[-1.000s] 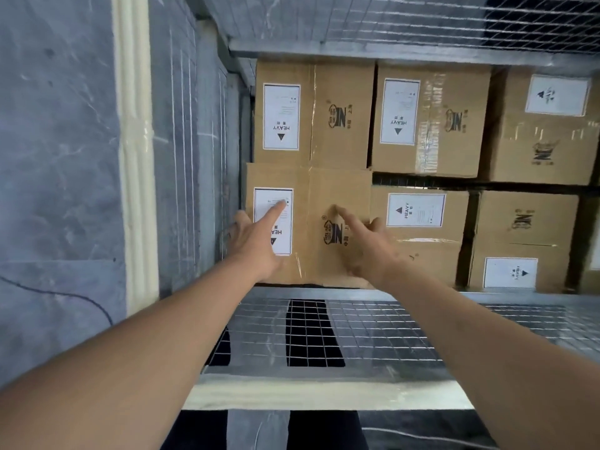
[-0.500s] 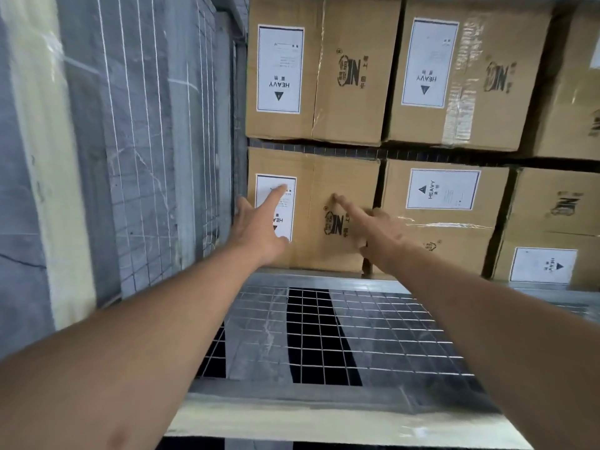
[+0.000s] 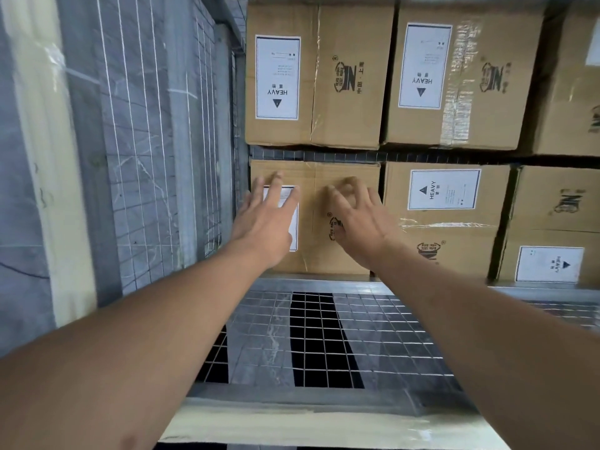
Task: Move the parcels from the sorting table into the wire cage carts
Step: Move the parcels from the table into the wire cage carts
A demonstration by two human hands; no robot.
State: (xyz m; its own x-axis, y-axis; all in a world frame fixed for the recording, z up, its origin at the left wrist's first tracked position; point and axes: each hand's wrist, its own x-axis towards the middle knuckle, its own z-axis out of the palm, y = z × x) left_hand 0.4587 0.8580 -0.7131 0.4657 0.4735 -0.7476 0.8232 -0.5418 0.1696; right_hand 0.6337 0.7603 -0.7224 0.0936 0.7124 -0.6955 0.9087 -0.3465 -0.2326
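Wall: gray and streaked, on the far left of the frame, with a pale strip (image 3: pixel 48 177) running down it.
Cage side: a wire grid panel (image 3: pixel 156 141) stands in the left part of the frame, just beside the boxes.
Left hand: the left hand (image 3: pixel 264 219) is in the middle of the frame. Its fingers are straight and spread, and it lies over the white label on the front of the lower left box. It is blurred, so I cannot tell how hard it presses.
Lower left box: this brown box (image 3: pixel 311 219) sits in the middle of the frame on the wire shelf — both hands are on its front.
Right hand: the right hand (image 3: pixel 360 219) is just right of the left hand, on the same box. Its fingers are bent a little, but it holds nothing.
Upper left box: a box (image 3: pixel 318 76) with a "HEAVY" label sits above, on another wire shelf.
Other boxes: more brown boxes (image 3: pixel 454 82) fill the upper right and right of the frame, side by side in two rows.
Wire shelf: the wire floor (image 3: pixel 373 336) fills the lower middle of the frame — the arms reach over it.
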